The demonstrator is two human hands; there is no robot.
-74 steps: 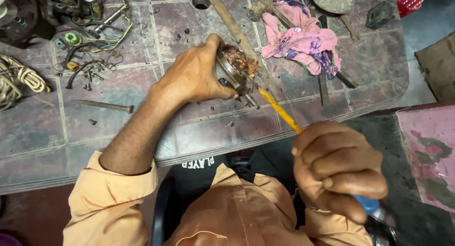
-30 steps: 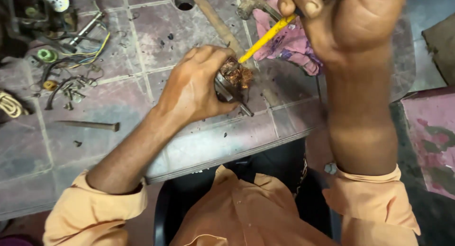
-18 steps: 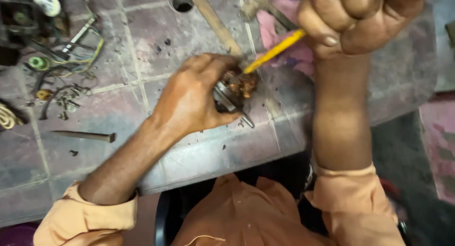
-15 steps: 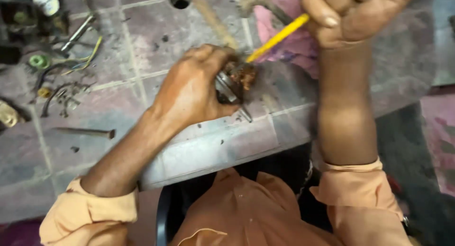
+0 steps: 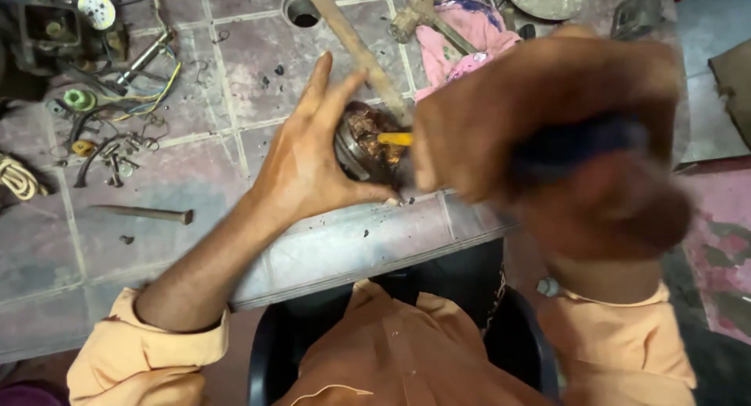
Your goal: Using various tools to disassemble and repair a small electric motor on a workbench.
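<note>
Two hands work at the near edge of a tiled worktop (image 5: 195, 242). Far left: a coil of pale rope (image 5: 17, 179), loose screws and bent wires (image 5: 109, 152), a green ring (image 5: 78, 99), and a long nail (image 5: 145, 213) lying flat. No true container shows; the nearest thing to one is a round hole (image 5: 302, 9) in the worktop, dark inside, contents not visible. Left hand (image 5: 309, 159) is wrapped around the left side of a small round metal motor part (image 5: 368, 144) with coppery windings, index finger stretched upward; the part rests on the worktop near its front edge. A wooden stick (image 5: 360, 50) lies diagonally just behind it, a pink cloth (image 5: 461, 42) beyond. Right hand (image 5: 563, 140), heavily blurred, is closed around a dark-handled tool with a yellow shaft (image 5: 395, 138), the shaft touching the part's windings. Compared with half a second ago, the right hand has dropped from high above to level with the part, and now hides most of the shaft.
</note>
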